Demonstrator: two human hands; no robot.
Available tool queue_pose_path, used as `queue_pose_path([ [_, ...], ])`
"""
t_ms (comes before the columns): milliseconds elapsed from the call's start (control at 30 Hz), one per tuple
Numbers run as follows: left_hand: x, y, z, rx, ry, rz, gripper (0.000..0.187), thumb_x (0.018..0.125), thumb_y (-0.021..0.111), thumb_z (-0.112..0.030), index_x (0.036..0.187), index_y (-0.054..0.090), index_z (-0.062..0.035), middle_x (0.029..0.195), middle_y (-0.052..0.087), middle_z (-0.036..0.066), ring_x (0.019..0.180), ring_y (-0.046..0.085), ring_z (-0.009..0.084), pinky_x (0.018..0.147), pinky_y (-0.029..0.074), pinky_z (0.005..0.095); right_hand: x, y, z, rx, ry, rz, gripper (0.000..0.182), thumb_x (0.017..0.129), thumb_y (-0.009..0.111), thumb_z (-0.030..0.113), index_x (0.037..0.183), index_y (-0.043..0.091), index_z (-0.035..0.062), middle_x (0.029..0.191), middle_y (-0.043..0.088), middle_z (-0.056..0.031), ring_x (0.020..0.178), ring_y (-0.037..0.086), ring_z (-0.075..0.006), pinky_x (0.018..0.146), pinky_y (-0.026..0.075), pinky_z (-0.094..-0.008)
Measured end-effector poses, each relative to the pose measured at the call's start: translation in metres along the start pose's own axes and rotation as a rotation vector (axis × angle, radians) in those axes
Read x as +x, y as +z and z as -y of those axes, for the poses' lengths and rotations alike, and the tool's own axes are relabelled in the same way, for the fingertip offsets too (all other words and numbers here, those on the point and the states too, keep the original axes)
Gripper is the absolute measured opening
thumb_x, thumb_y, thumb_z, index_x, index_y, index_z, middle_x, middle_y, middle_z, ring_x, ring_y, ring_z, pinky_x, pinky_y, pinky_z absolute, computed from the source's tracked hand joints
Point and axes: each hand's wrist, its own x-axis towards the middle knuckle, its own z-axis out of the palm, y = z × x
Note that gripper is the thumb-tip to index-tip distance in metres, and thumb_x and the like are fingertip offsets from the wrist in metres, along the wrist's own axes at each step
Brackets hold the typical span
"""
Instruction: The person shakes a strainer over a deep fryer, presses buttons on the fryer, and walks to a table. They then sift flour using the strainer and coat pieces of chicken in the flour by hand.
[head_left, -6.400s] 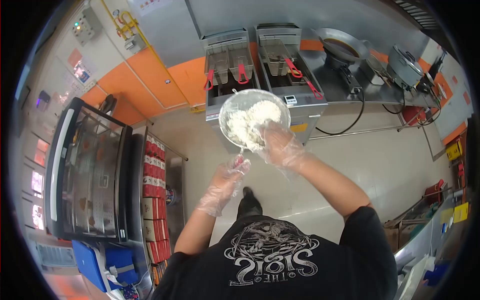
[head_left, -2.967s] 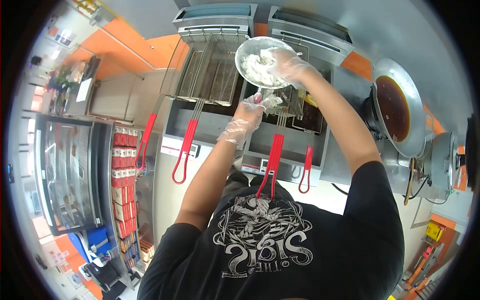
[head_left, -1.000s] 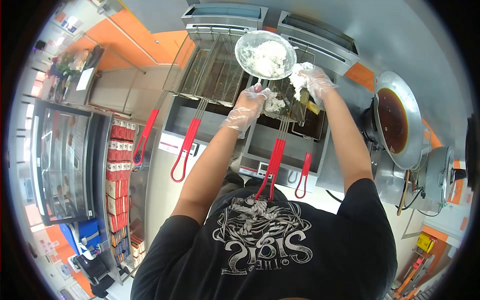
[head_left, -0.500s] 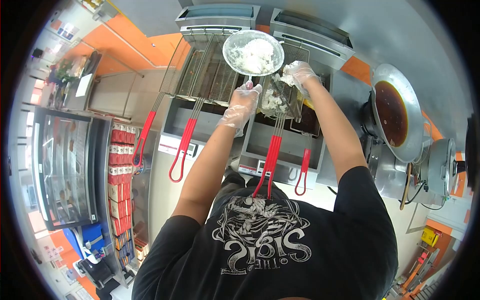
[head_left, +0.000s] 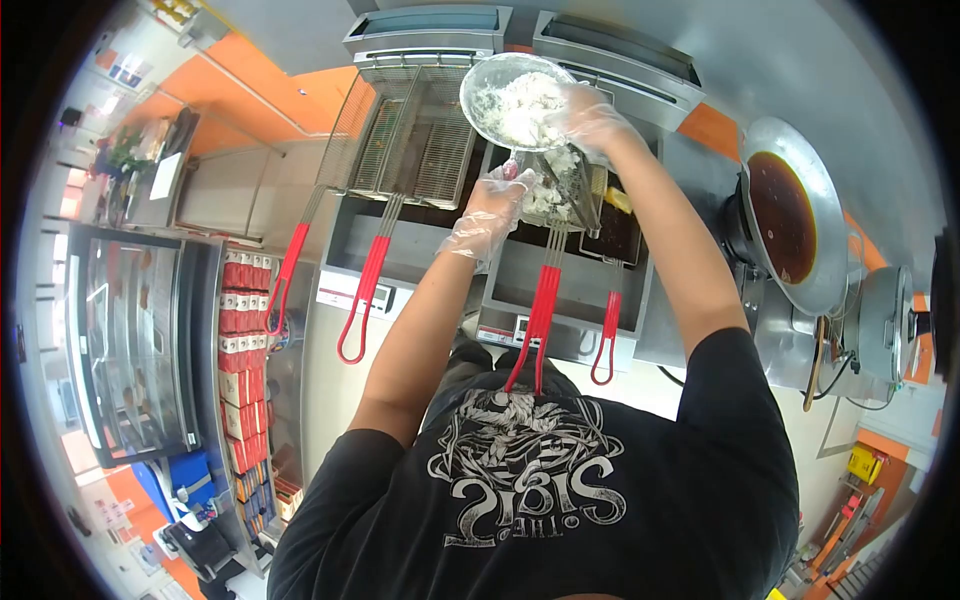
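Note:
My left hand (head_left: 490, 208), in a clear plastic glove, is closed around the handle of a round strainer (head_left: 474, 112). White floury pieces (head_left: 528, 105) fill much of the strainer, which is held above the fryer. At the strainer's right side is my gloved right hand (head_left: 590, 120), next to those pieces; its fingers are smeared by motion. Below both hands sits a fryer basket (head_left: 583, 195) with more white-coated pieces (head_left: 547, 196) in it. Its red handle (head_left: 546, 310) points toward my body.
Two more wire baskets (head_left: 445, 160) with red handles stand to the left. On the right are a narrow basket handle (head_left: 611, 325), a yellow item (head_left: 618, 201) and a wide pan of dark brown liquid (head_left: 782, 215). A glass display cabinet (head_left: 130, 340) and red boxes (head_left: 240, 345) are further left.
My right hand has moved up and left from above the basket to the strainer. The strainer has shifted slightly right and up, still in my left hand.

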Motion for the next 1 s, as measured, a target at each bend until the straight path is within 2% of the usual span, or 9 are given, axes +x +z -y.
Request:
queue_pose_path([
  [100,-0.016,0.011,-0.014,-0.004,-0.044,0.041,0.052,0.091,0.074,-0.023,0.133,0.051,-0.0035,0.063,0.047,-0.007,0.044,0.036,0.0042,0.040,0.026,0.0251,0.009,-0.001,0.029,-0.127,0.090,0.385,0.056,0.078,0.074,0.024,0.130,0.063,0.0081,0.128,0.065,-0.0162,0.115,0.064,-0.0300,0.101,0.049,-0.0386],
  [133,-0.023,0.015,-0.022,-0.029,-0.084,0.057,0.050,0.091,0.074,-0.023,0.132,0.053,-0.0036,0.063,0.047,-0.007,0.044,0.036,0.0042,0.040,0.026,0.0251,0.005,-0.002,0.031,-0.150,0.068,0.370,0.055,0.079,0.073,0.023,0.130,0.063,0.0078,0.127,0.065,-0.0171,0.114,0.065,-0.0304,0.101,0.049,-0.0388],
  [167,-0.017,0.016,-0.012,-0.001,0.002,0.019,0.036,0.092,0.072,-0.023,0.122,0.059,-0.0077,0.062,0.047,-0.008,0.044,0.036,0.0043,0.040,0.026,0.0251,0.002,-0.005,0.034,-0.176,0.042,0.352,0.054,0.079,0.072,0.022,0.130,0.063,0.0076,0.126,0.066,-0.0180,0.114,0.065,-0.0307,0.100,0.049,-0.0390],
  [267,-0.020,0.017,-0.022,-0.023,-0.044,0.059,0.028,0.092,0.072,-0.023,0.115,0.061,-0.0101,0.062,0.046,-0.008,0.044,0.036,0.0041,0.040,0.026,0.0247,-0.001,-0.008,0.042,-0.245,-0.031,0.309,0.051,0.081,0.071,0.020,0.129,0.063,0.0068,0.123,0.067,-0.0198,0.112,0.066,-0.0314,0.098,0.050,-0.0393],
  [700,-0.026,0.011,-0.018,-0.072,-0.055,0.076,0.024,0.092,0.073,-0.021,0.107,0.059,-0.0102,0.067,0.049,-0.008,0.048,0.038,0.0029,0.042,0.027,0.0230,0.024,0.025,0.027,-0.265,0.121,0.435,0.040,0.077,0.076,0.019,0.114,0.072,0.0031,0.113,0.071,-0.0205,0.104,0.070,-0.0321,0.088,0.056,-0.0382],
  [800,-0.024,0.013,-0.019,-0.047,-0.063,0.047,0.023,0.092,0.073,-0.021,0.106,0.058,-0.0098,0.070,0.049,-0.008,0.050,0.039,0.0022,0.044,0.028,0.0217,0.031,0.021,0.016,-0.187,0.065,0.444,0.048,0.072,0.081,0.026,0.112,0.072,0.0012,0.112,0.071,-0.0210,0.101,0.070,-0.0325,0.088,0.055,-0.0374],
  [833,-0.025,0.012,-0.021,-0.045,-0.065,0.046,0.024,0.092,0.073,-0.021,0.106,0.058,-0.0097,0.070,0.050,-0.008,0.050,0.039,0.0021,0.044,0.028,0.0215,0.022,0.009,0.018,-0.091,0.039,0.382,0.055,0.068,0.083,0.034,0.110,0.072,0.0001,0.108,0.071,-0.0225,0.097,0.070,-0.0324,0.088,0.054,-0.0378],
  [933,-0.022,0.006,-0.017,-0.050,-0.087,0.051,0.029,0.092,0.072,-0.022,0.112,0.059,-0.0067,0.072,0.050,-0.007,0.053,0.039,0.0024,0.046,0.029,0.0223,0.015,-0.009,0.013,0.157,-0.012,0.244,0.057,0.072,0.079,0.024,0.122,0.065,-0.0009,0.112,0.070,-0.0220,0.101,0.068,-0.0314,0.092,0.052,-0.0377],
  [1000,-0.023,0.005,-0.016,-0.043,-0.092,0.032,0.032,0.093,0.070,-0.023,0.116,0.060,-0.0026,0.072,0.053,-0.006,0.055,0.037,0.0033,0.048,0.030,0.0235,0.010,-0.028,0.013,0.278,0.167,0.270,0.050,0.074,0.077,0.025,0.115,0.067,-0.0017,0.100,0.072,-0.0150,0.087,0.066,-0.0249,0.080,0.051,-0.0366],
])
